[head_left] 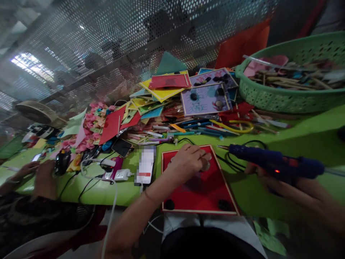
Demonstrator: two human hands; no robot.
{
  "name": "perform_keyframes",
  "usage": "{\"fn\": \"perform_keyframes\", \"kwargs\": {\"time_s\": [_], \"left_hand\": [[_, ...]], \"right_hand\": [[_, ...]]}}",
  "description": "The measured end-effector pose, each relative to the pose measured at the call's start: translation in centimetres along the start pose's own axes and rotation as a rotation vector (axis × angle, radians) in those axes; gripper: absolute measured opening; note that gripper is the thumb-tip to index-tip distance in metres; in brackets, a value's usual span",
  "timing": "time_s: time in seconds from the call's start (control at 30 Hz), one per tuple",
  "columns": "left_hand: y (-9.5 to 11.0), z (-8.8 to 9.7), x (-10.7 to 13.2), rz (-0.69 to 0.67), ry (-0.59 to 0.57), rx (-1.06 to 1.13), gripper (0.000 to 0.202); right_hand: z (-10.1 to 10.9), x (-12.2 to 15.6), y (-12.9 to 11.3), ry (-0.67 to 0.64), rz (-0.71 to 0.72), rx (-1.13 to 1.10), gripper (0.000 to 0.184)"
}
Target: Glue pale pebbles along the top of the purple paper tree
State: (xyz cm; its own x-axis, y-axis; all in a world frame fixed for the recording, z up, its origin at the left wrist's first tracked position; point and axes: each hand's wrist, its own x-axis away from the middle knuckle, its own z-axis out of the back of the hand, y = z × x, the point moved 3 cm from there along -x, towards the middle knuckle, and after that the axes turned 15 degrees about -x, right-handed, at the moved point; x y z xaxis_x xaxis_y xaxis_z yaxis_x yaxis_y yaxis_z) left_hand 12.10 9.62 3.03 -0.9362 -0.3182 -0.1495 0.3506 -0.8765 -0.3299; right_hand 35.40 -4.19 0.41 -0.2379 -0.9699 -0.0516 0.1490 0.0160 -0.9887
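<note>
A red board [199, 189] edged with thin pale wooden strips lies in front of me on the green tabletop, with black round pieces in its two near corners. Over its upper part, my left hand [187, 161] is closed, fingers curled on a small round greyish piece [206, 162]; its underside is hidden. To the right of the board, my right hand [293, 189] grips a dark blue hot glue gun [272, 162]. A red light glows on the gun's side, and its metal nozzle points left toward the board's upper right corner. A clear glue stick [334, 172] protrudes from its back.
A green basket [269, 97] full of sticks and scraps stands at back right. Decorated cards [206, 99], pens and sticks heap along the mesh. A phone [145, 165], charging cables and a power strip [115, 168] lie left. A neighbour's hands [29, 171] are farther left.
</note>
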Motion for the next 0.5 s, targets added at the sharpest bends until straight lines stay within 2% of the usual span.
{"fn": "perform_keyframes", "kwargs": {"time_s": [0.23,0.5], "left_hand": [[0.2,-0.6,0.2,0.009,0.016,-0.005,0.025],[0.2,0.6,0.2,0.018,-0.052,0.031,0.026]], "right_hand": [[0.1,-0.1,0.5,0.017,-0.033,-0.028,0.043],[-0.4,-0.3,-1.5,0.013,0.028,-0.033,0.037]]}}
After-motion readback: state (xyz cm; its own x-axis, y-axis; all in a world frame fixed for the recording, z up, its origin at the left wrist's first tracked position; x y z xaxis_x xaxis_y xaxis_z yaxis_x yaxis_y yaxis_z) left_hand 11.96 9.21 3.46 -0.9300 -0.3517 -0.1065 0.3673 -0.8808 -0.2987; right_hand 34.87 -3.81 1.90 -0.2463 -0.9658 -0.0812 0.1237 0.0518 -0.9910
